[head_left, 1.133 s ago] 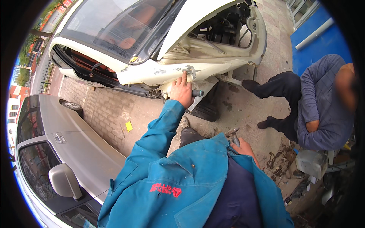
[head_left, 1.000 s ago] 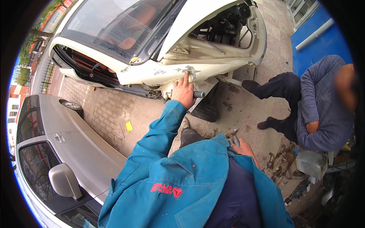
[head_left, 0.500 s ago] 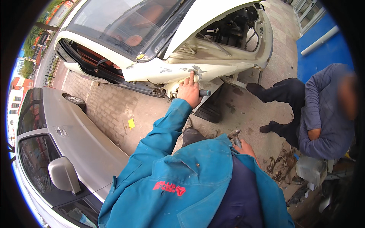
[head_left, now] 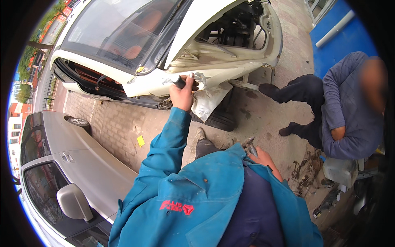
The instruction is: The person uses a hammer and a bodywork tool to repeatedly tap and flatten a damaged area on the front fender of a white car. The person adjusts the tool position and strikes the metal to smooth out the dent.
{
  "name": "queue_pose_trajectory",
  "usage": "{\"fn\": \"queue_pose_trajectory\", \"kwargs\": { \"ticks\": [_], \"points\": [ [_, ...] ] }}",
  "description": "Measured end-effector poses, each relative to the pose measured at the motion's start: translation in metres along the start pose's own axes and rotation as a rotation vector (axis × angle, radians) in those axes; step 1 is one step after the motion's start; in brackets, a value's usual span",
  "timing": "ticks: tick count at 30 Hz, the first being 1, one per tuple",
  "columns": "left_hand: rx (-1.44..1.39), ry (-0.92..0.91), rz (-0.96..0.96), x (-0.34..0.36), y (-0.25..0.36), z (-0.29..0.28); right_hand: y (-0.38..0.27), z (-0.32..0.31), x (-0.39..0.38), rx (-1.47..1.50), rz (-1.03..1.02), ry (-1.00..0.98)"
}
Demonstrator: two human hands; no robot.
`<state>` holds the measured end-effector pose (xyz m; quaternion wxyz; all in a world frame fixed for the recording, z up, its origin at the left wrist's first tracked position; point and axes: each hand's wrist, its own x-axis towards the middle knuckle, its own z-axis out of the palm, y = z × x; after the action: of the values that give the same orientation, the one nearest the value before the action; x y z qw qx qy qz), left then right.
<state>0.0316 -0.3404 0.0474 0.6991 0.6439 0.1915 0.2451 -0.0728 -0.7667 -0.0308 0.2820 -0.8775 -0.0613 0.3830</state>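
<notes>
My left hand (head_left: 181,98) is closed around a short dark cylindrical bar (head_left: 179,82), whose end sticks out to the left. It is up against the fender of the cream car (head_left: 148,87), beside a scraped, bare-metal patch (head_left: 200,78). Below the patch hangs a crumpled pale panel piece (head_left: 212,101), with a tire (head_left: 220,120) partly behind it. Close to my jacket front, my right hand (head_left: 263,159) grips a hammer (head_left: 251,149); its metal head shows above the fingers, and most of the handle is hidden.
On the left a silver car (head_left: 94,148) is parked close by. A person in a grey-blue jacket (head_left: 349,111) sits at the right with arms folded, feet reaching toward the tire. Near them are a translucent container (head_left: 340,168) and scattered debris. Yellow paper (head_left: 140,141) lies on the paving.
My left hand has turned and shifted left along the fender; its index finger no longer points at the scraped patch. The bar's end now shows left of the hand. The right hand still holds the hammer.
</notes>
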Motion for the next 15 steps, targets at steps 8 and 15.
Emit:
{"fn": "queue_pose_trajectory", "kwargs": {
  "ticks": [8,15],
  "points": [
    [-0.445,-0.033,0.089,0.01,0.03,0.018,-0.004,0.009,-0.003,0.044,0.03,0.005],
    [-0.309,-0.065,0.136,0.029,0.023,0.032,-0.008,0.019,-0.002,0.074,0.115,0.015]
  ]
}}
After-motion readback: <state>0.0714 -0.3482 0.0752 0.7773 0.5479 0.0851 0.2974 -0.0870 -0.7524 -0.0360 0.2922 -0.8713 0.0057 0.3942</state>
